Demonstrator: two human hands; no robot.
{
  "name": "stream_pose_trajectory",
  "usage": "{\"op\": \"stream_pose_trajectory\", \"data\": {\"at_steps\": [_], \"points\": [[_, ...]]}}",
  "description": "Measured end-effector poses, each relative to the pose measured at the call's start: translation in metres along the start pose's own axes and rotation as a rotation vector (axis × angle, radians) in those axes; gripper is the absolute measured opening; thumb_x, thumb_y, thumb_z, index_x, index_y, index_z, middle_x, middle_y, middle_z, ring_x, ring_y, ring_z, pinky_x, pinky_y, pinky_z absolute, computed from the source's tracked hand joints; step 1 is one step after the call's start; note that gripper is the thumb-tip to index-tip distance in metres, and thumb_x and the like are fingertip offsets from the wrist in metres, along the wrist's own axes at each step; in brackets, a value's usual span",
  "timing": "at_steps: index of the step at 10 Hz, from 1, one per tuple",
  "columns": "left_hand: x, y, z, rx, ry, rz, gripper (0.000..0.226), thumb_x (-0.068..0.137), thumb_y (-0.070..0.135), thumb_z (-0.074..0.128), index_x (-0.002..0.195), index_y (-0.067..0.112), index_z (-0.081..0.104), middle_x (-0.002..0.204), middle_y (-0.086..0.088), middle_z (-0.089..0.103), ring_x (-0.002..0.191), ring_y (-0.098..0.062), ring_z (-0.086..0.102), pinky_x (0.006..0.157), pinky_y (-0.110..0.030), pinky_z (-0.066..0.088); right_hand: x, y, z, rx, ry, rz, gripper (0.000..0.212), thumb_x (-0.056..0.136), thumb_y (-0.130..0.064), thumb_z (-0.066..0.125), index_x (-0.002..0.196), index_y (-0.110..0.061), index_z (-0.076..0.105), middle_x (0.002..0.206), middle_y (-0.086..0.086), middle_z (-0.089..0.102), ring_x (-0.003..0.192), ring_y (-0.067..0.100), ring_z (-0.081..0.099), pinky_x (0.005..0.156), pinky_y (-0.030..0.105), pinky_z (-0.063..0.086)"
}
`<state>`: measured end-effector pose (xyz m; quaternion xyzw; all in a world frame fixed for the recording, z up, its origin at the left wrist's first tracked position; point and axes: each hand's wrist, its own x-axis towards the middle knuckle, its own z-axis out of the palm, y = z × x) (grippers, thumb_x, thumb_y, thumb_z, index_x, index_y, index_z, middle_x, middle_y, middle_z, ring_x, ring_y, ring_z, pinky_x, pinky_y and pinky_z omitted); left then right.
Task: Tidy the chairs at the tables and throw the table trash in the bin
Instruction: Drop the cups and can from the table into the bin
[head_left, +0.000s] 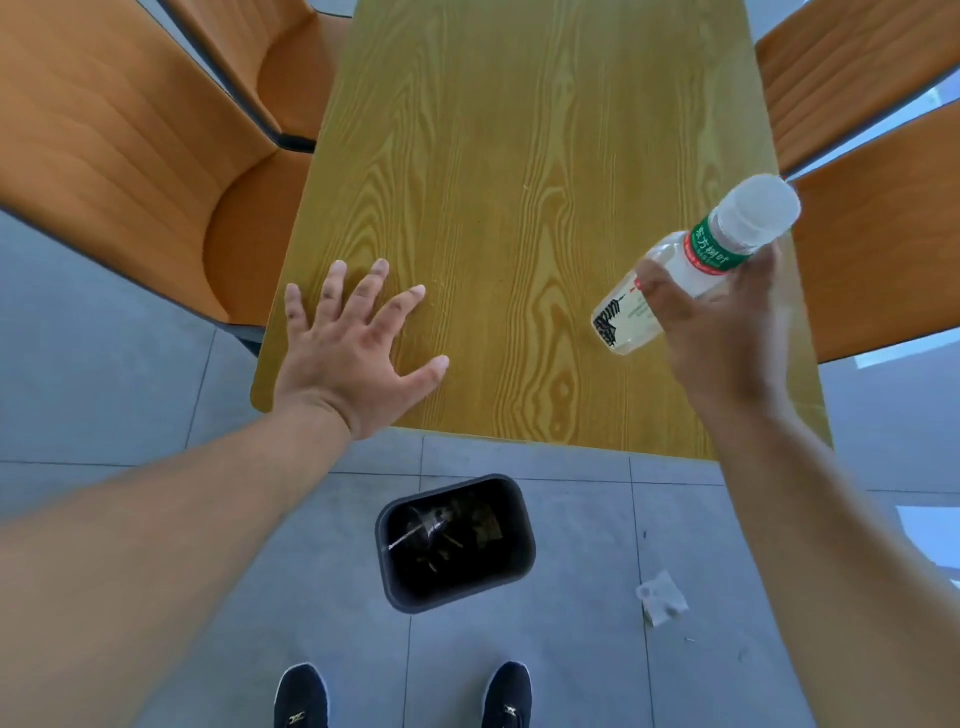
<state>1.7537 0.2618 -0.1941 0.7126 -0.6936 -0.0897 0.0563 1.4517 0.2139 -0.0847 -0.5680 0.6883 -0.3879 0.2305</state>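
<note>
Below us the black plastic bin (456, 540) waits; our right hand (727, 332) grips the clear plastic bottle (691, 265), left hand (353, 353) flat, undropped

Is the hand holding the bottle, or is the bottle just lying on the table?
Touching. The head view shows the right hand wrapped around the bottle, lifted above the table.

Bright, even daylight; shadows are faint. The table (519, 182) shows soft sheen, and pale reflections lie on the floor (924, 525) at right. Wide-angle bending curves the edges. The right hand (727, 332) is motion-blurred.
</note>
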Motion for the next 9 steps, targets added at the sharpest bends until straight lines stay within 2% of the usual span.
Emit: {"op": "stream_pose_trajectory", "data": {"at_steps": [1,2,3,4,5,6,7,8,9], "points": [[0.000,-0.001,0.002,-0.003,0.011,-0.002,0.084,0.085,0.092,0.021,0.158,0.050,0.019,0.175,0.005,0.006,0.159,-0.027,-0.009,0.122,-0.066,-0.008,-0.032,-0.015,0.022,0.024,-0.102,-0.058,0.046,0.084,-0.046,0.080,0.121,-0.031,0.056,0.108,-0.015,0.068,0.099,0.006,0.066,0.087,0.038,0.056],[0.000,-0.002,0.003,-0.008,0.022,-0.006,0.083,0.085,0.092,0.023,0.157,0.051,0.020,0.174,0.007,0.008,0.159,-0.026,-0.007,0.122,-0.066,-0.008,-0.085,-0.028,0.036,0.024,-0.229,-0.133,0.051,0.078,-0.051,0.078,0.122,-0.034,0.058,0.111,-0.019,0.065,0.103,0.001,0.063,0.085,0.020,0.049],[0.000,-0.002,0.004,-0.011,0.027,-0.005,0.083,0.085,0.092,0.025,0.157,0.050,0.022,0.174,0.006,0.009,0.159,-0.028,-0.005,0.122,-0.067,-0.008,-0.141,-0.023,0.036,0.007,-0.379,-0.306,0.062,0.073,-0.051,0.082,0.127,-0.033,0.056,0.117,-0.021,0.058,0.110,0.002,0.058,0.090,0.012,0.040],[0.000,-0.003,0.005,-0.019,0.023,-0.002,0.083,0.085,0.091,0.025,0.157,0.049,0.023,0.174,0.005,0.009,0.159,-0.029,-0.005,0.122,-0.067,-0.008,-0.183,0.004,0.032,-0.116,-0.550,-0.494,0.072,0.072,-0.048,0.086,0.133,-0.032,0.052,0.125,-0.013,0.053,0.113,0.013,0.054,0.094,0.021,0.042],[0.000,-0.003,0.004,-0.014,0.012,-0.003,0.083,0.086,0.091,0.025,0.157,0.049,0.023,0.174,0.005,0.008,0.159,-0.029,-0.006,0.122,-0.068,-0.007,-0.207,0.039,0.038,-0.288,-0.607,-0.406,0.085,0.073,-0.055,0.077,0.146,-0.030,0.042,0.137,-0.007,0.049,0.123,0.019,0.047,0.102,0.033,0.043],[0.000,-0.002,0.001,-0.016,0.001,-0.005,0.083,0.085,0.091,0.024,0.157,0.049,0.022,0.174,0.005,0.008,0.159,-0.029,-0.007,0.122,-0.067,-0.008,-0.219,0.067,0.045,-0.493,-0.839,-0.127,0.113,0.070,-0.083,0.062,0.159,-0.041,0.006,0.165,-0.006,0.018,0.150,0.021,0.018,0.120,0.040,0.027],[-0.003,-0.002,0.001,-0.002,-0.012,0.001,0.084,0.085,0.092,0.023,0.158,0.049,0.021,0.175,0.005,0.007,0.159,-0.029,-0.008,0.122,-0.067,-0.008,-0.216,0.076,0.044,-0.490,-0.799,-0.138,0.096,0.082,-0.081,0.050,0.160,-0.035,0.018,0.167,-0.004,0.022,0.153,0.021,0.017,0.121,0.042,0.027],[-0.002,0.000,-0.003,0.002,-0.022,-0.001,0.085,0.086,0.091,0.021,0.158,0.048,0.021,0.175,0.004,0.007,0.159,-0.029,-0.008,0.122,-0.067,-0.008,-0.189,0.054,0.035,-0.326,-0.493,-0.328,0.065,0.095,-0.054,0.060,0.147,-0.017,0.048,0.151,0.003,0.050,0.142,0.026,0.042,0.116,0.036,0.035],[-0.004,0.002,-0.006,0.012,-0.018,0.003,0.084,0.086,0.091,0.021,0.159,0.048,0.020,0.175,0.004,0.006,0.159,-0.029,-0.008,0.122,-0.067,-0.006,-0.123,0.029,0.026,-0.267,-0.223,-0.521,0.054,0.098,-0.040,0.063,0.141,-0.007,0.055,0.142,0.010,0.057,0.134,0.031,0.050,0.116,0.030,0.032]]}}
